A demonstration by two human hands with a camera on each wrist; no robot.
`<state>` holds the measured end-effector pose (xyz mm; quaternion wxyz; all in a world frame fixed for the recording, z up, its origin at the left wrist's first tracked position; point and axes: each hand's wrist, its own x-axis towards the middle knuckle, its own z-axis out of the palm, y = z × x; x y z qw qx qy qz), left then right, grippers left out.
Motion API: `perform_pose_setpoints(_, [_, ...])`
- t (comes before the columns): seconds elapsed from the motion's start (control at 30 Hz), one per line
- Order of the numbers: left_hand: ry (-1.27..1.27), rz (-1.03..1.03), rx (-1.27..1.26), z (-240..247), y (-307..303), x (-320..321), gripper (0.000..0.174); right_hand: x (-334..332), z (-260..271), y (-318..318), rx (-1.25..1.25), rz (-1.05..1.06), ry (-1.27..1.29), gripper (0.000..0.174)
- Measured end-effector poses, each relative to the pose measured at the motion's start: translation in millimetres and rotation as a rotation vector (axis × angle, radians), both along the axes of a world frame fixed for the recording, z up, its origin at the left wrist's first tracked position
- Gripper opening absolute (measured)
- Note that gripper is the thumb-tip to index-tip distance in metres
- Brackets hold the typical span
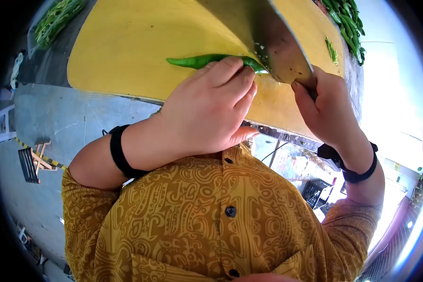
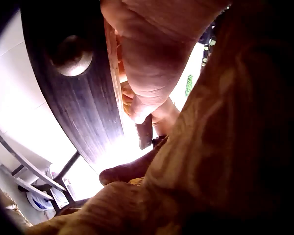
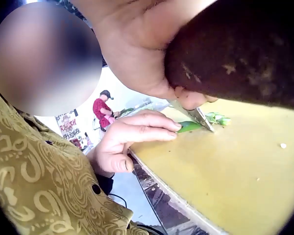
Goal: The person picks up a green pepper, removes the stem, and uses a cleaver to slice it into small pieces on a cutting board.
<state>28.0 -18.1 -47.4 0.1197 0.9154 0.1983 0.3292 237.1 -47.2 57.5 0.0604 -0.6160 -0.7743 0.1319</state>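
A long green chili pepper point(image 1: 190, 61) lies on a yellow cutting board point(image 1: 122, 47). My left hand point(image 1: 211, 103) holds it down with bent fingers near its right part, the thumb apart from it. My right hand point(image 1: 333, 105) grips the handle of a broad cleaver point(image 1: 284, 51), whose blade stands by the pepper's right end, just beyond the left fingertips. Small pale bits cling to the blade. From the right wrist, the dark handle point(image 3: 235, 58) fills the upper right, and cut green pieces point(image 3: 220, 119) lie beside the blade edge. The left wrist view shows mostly palm and shirt.
Whole green peppers point(image 1: 347, 23) are heaped at the far right, near a few green strips point(image 1: 332, 50) on the board. A clear bag of cut green strips point(image 1: 56, 23) sits at upper left. A folding stool point(image 1: 35, 162) stands on the floor. Another person point(image 3: 102, 110) is in the background.
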Motion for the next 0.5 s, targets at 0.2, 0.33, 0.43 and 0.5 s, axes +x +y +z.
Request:
perform_pose_setpoints(0.2, [0.06, 0.061, 0.055, 6.7, -7.9, -6.1, 0.065, -0.4, 9.7, -5.9, 0.05, 0.021, 0.026, 0.012])
perform_pose_setpoints(0.33, [0.065, 0.059, 0.041, 5.6, -8.1, -8.2, 0.066, -1.3, 17.3, -11.0, 0.035, 0.068, -0.021, 0.012])
perform_pose_setpoints(0.43, [0.073, 0.057, 0.047, 6.0, -7.7, -8.3, 0.065, -0.8, 17.9, -12.0, -0.006, 0.072, -0.064, 0.012])
perform_pose_setpoints(0.5, [0.066, 0.054, 0.039, 4.7, -7.0, -7.8, 0.065, -1.0, 18.2, -11.7, -0.041, 0.061, -0.084, 0.012])
